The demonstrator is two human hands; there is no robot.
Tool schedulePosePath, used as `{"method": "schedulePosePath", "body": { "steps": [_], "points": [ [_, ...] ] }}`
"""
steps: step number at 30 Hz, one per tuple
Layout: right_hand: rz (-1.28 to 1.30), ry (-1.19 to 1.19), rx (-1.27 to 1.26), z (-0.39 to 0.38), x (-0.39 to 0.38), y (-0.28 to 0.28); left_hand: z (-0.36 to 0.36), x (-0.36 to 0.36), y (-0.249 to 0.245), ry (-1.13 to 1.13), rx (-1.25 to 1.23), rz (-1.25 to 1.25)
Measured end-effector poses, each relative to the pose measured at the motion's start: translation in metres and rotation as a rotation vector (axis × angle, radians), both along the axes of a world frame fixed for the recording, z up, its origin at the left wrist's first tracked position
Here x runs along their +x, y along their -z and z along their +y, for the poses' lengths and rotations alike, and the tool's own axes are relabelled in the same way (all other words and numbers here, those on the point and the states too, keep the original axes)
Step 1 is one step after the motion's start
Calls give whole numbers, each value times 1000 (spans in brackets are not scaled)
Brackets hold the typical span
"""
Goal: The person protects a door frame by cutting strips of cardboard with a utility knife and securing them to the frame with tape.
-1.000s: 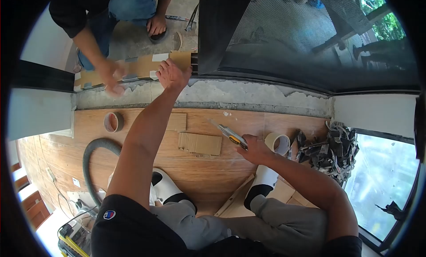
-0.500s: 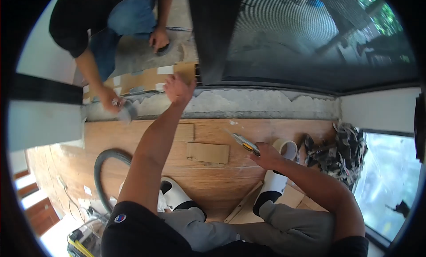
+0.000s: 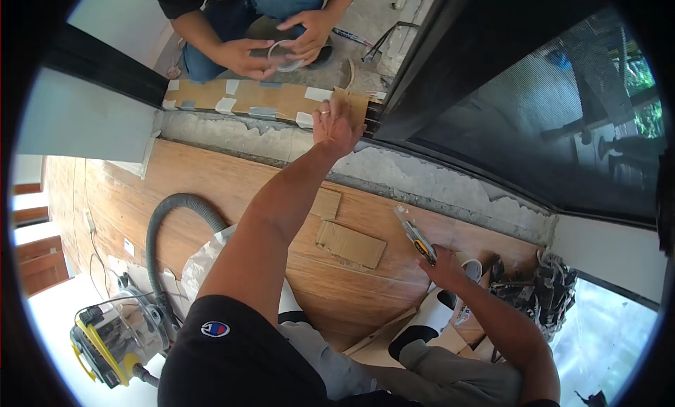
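Note:
My left hand (image 3: 336,129) reaches forward, fingers stretched out over the right end of a cardboard strip (image 3: 246,99) and pressing on it. The strip lies along the door track, with pieces of white and grey tape along its edges. Beside that hand, a short cardboard flap (image 3: 357,106) stops near the bare track slots. My right hand (image 3: 447,268) is closed around a utility knife (image 3: 419,242), held low over the wooden floor with its tip pointing forward and left. Between my arms, a cut cardboard piece (image 3: 351,244) and a smaller cardboard piece (image 3: 325,204) lie on the floor.
A co-worker's hands (image 3: 281,52) hold a roll of tape (image 3: 284,56) beyond the strip. A dark door frame (image 3: 415,62) stands at right. A grey hose (image 3: 156,231) leads to a vacuum (image 3: 116,336) at left. A tape roll (image 3: 473,269) and crumpled dark scraps (image 3: 541,291) lie right.
My view has turned, so the scene sits tilted. The co-worker's hands have come together around the tape roll. My left hand stays on the cardboard; my right still holds the knife.

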State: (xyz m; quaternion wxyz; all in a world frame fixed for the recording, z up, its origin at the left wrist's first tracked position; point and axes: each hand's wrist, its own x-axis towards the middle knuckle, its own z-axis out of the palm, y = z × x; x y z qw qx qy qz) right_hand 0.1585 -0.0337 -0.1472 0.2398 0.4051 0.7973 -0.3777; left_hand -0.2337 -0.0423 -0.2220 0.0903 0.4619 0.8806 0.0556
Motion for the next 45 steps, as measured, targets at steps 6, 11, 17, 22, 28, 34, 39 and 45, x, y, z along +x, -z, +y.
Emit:
{"method": "schedulePosePath", "body": {
  "steps": [6,11,17,22,28,34,39,45],
  "points": [
    [-15,13,-10,1,-4,1,-7,-6,43,76,126,46],
    [77,35,-2,2,-4,12,-9,-6,45,71,153,74],
    [17,19,-15,9,-11,11,-8,-3,34,94,82,58],
    [32,1,12,14,-17,10,-4,-4,38,73,10,88],
    [106,13,66,16,-11,1,7,-13,19,80,-127,-50],
    [99,49,90,5,2,-8,-15,-67,34,391,-20,-93],
    [42,26,54,2,2,-9,-23,-67,45,382,112,11],
    [2,29,42,2,1,-8,-26,-54,8,423,92,-72]
  ]
}}
